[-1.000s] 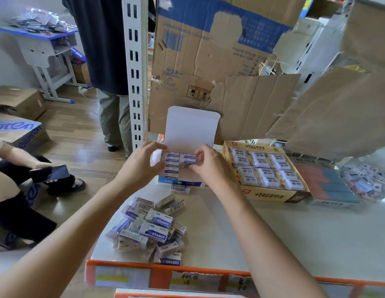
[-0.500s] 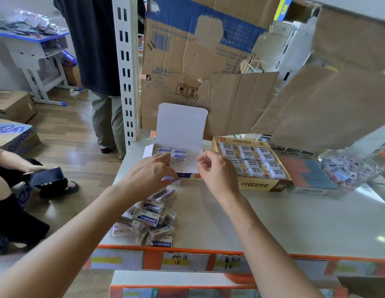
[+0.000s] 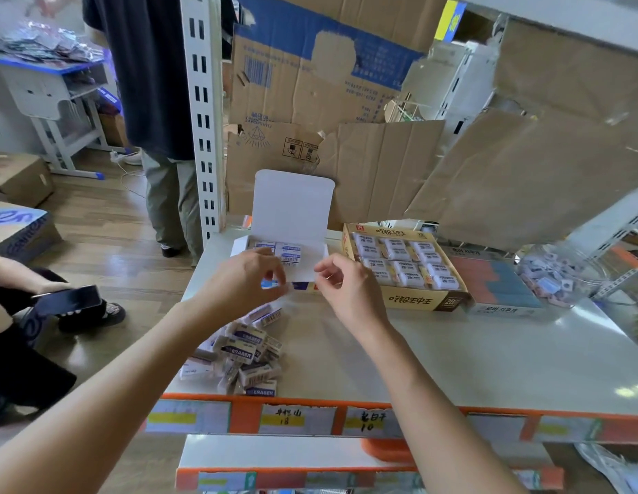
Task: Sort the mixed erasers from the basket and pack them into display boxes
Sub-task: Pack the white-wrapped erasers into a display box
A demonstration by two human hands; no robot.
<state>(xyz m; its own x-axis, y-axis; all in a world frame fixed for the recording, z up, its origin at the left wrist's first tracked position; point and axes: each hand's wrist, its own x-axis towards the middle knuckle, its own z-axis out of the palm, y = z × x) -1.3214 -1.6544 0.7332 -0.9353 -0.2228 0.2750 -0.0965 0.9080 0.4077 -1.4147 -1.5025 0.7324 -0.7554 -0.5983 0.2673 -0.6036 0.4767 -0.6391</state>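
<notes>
**Hands at the white display box, shelf front left**

- White display box stands lid-up on the shelf, with a few erasers packed at its back.
- Left hand: fingers curled at the box's front edge. Blurred, so cannot tell whether they pinch anything.
- Right hand: just beside the box, loosely curled, nothing held.
- Loose eraser pile lies nearer the shelf edge.
- Yellow box, filled, sits to the right.
</notes>
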